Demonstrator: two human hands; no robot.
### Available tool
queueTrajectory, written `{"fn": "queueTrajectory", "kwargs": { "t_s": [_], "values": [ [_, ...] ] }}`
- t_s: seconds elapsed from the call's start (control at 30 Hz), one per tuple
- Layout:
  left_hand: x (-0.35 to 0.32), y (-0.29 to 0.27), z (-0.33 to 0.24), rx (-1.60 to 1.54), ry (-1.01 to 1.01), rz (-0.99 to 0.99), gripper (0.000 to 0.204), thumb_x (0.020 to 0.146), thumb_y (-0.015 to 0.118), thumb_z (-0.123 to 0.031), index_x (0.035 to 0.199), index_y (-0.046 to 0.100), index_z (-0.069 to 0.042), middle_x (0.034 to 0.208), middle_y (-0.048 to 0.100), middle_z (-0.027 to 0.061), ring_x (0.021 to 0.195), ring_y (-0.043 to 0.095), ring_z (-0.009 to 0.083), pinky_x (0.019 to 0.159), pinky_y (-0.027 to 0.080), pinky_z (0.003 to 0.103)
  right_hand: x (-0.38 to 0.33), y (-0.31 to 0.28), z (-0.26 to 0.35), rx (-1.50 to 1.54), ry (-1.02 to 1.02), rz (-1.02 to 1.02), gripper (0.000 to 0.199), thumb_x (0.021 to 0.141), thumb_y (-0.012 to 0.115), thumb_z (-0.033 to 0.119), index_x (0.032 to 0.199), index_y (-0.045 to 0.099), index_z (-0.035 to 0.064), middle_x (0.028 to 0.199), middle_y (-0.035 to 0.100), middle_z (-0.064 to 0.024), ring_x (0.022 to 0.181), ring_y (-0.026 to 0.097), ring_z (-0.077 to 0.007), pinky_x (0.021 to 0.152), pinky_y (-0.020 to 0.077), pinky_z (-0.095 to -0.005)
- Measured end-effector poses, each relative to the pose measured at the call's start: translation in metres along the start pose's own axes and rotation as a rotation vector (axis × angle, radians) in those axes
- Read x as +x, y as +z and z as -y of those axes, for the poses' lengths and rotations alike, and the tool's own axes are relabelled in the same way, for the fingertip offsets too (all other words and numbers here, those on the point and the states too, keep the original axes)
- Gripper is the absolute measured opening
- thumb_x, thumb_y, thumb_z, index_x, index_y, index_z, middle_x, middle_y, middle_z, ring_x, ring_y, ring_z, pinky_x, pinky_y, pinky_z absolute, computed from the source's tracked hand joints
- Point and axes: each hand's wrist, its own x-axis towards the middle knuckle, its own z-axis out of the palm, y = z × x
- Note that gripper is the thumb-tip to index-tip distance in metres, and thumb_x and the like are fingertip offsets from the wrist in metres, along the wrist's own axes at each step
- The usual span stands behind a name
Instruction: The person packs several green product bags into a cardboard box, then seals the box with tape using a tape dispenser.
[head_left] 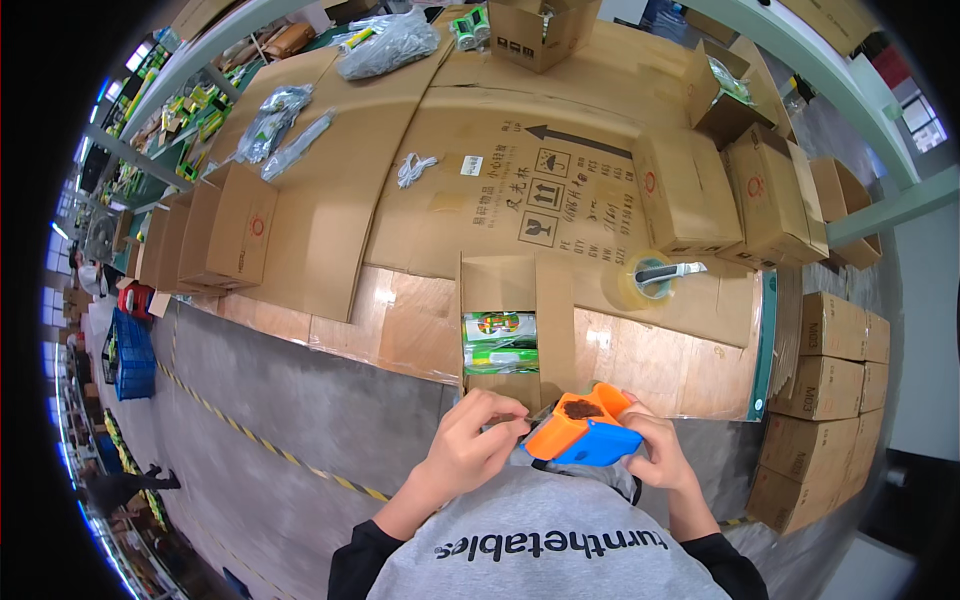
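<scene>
Tape-prep step, likely: right hand [655, 455] clenched on orange-and-blue tape dispenser [585, 432] just below open carton [500, 335] on bench [330, 250], left hand [475, 445] pinching at its front; next needs tape end freed and set on carton flaps.

A roll of clear tape [652, 280] lies on the cardboard-covered desk [400, 200], beside closed cartons [685, 190]. Plastic bags [385, 45] and a white cord [415, 168] lie farther back.

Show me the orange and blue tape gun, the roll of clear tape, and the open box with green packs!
tape gun [585, 428], head view, on its orange body.
roll of clear tape [645, 285], head view, on its rim.
open box [555, 320], head view, on its right flap.
</scene>
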Motion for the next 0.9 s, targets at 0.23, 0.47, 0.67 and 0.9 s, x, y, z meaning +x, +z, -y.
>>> {"fn": "queueTrajectory", "kwargs": {
  "t_s": [0.23, 0.47, 0.67, 0.9],
  "values": [
    [0.003, 0.008, -0.005, 0.081, 0.013, -0.019, 0.023, 0.067, 0.066, 0.009, 0.088, 0.066, -0.001, 0.093, 0.063, 0.0091, 0.074, 0.059, 0.0223, 0.061, 0.050, 0.031, -0.006, 0.004, 0.000, -0.014, -0.006, -0.042, 0.022, 0.064, 0.062, 0.009, 0.084, 0.059, -0.0003, 0.084, 0.058, -0.0110, 0.085, 0.058, -0.0280, 0.106, 0.0313, -0.0515],
    [0.001, 0.013, -0.006, 0.087, -0.084, 0.020, 0.035, 0.068, 0.064, 0.014, 0.099, 0.067, 0.000, 0.091, 0.060, 0.0117, 0.078, 0.060, 0.0246, 0.065, 0.052, 0.032, -0.008, 0.018, -0.008, 0.056, 0.034, -0.089, 0.018, 0.066, 0.060, 0.007, 0.082, 0.058, -0.0006, 0.078, 0.055, -0.0115, 0.081, 0.056, -0.0276, 0.106, 0.0337, -0.0482],
    [-0.005, 0.020, -0.006, 0.092, -0.208, -0.035, 0.038, 0.072, 0.063, 0.014, 0.107, 0.067, -0.001, 0.088, 0.059, 0.0107, 0.074, 0.058, 0.0230, 0.065, 0.051, 0.029, -0.010, 0.017, -0.011, 0.044, 0.027, -0.069, 0.017, 0.066, 0.060, 0.008, 0.080, 0.057, -0.0004, 0.077, 0.055, -0.0113, 0.079, 0.056, -0.0281, 0.108, 0.0314, -0.0501],
    [-0.015, 0.020, -0.003, -0.404, -0.563, -0.117, 0.050, 0.081, 0.061, 0.008, 0.130, 0.053, -0.002, 0.099, 0.062, 0.0103, 0.078, 0.061, 0.0140, 0.063, 0.049, 0.026, -0.010, 0.010, -0.015, 0.097, 0.021, -0.018, 0.018, 0.065, 0.060, 0.009, 0.079, 0.056, -0.0009, 0.079, 0.056, -0.0107, 0.079, 0.056, -0.0287, 0.107, 0.0325, -0.0499]
  ]
}}
